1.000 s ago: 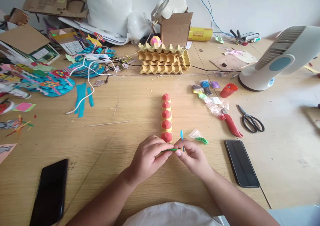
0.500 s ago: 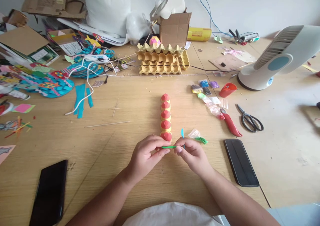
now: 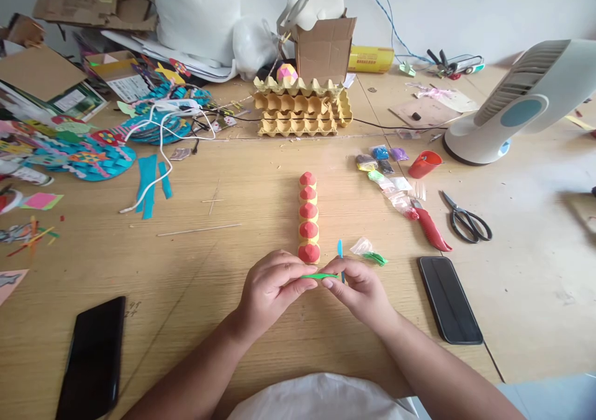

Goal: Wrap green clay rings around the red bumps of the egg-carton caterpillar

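My left hand [image 3: 272, 290] and my right hand [image 3: 356, 290] meet over the near middle of the wooden table [image 3: 233, 252]. Both pinch the ends of a thin green clay strip [image 3: 319, 276] held level between them. A small blue tool [image 3: 341, 260] sticks up by my right fingers; I cannot tell if they hold it. Just beyond my hands lies a row of egg-carton cups with red-painted tops [image 3: 308, 216], running away from me. A small clear bag with green clay [image 3: 370, 251] lies to its right.
A black phone [image 3: 93, 358] lies near left, another phone [image 3: 449, 299] near right. Scissors [image 3: 465, 221], a red-handled cutter [image 3: 431, 229], clay packets [image 3: 384, 169] and a red cup [image 3: 424, 164] sit right. A white fan [image 3: 521, 103], stacked egg trays [image 3: 300, 108] and paper crafts [image 3: 88, 153] lie farther back.
My hands stay together on the green strip with only small finger shifts. The view has tilted slightly, so things sit a little higher in the picture.
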The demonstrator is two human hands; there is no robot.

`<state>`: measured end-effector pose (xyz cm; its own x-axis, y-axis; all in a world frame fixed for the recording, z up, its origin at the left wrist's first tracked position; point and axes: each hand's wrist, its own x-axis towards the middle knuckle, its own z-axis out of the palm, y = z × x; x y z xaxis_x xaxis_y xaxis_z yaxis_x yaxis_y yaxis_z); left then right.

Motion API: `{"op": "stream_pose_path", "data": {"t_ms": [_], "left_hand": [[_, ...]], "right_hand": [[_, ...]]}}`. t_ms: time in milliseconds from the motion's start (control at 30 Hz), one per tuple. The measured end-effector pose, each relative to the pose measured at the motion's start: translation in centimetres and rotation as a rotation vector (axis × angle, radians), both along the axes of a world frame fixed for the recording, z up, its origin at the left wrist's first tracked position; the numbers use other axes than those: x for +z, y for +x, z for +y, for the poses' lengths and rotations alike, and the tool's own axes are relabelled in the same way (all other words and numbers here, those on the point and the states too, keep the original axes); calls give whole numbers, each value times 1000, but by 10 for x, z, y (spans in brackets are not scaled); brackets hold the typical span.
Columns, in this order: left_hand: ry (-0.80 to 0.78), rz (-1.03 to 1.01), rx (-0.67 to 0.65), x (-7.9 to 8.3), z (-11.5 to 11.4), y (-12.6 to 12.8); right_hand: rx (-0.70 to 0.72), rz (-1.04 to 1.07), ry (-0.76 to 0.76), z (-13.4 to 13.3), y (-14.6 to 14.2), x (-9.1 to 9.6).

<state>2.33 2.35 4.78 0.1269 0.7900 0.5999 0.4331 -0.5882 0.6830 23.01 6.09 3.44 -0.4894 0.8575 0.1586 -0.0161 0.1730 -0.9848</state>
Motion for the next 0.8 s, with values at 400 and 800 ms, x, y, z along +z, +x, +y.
{"op": "stream_pose_path", "data": {"t_ms": [400,800], "left_hand": [[-107,-71,-39,-2,-2,-1],[-103,-81,-59,-3,-1,1]], "right_hand": [[-3,6,-25,0,2,0],[168,138,-214,1,5,-1]]}}
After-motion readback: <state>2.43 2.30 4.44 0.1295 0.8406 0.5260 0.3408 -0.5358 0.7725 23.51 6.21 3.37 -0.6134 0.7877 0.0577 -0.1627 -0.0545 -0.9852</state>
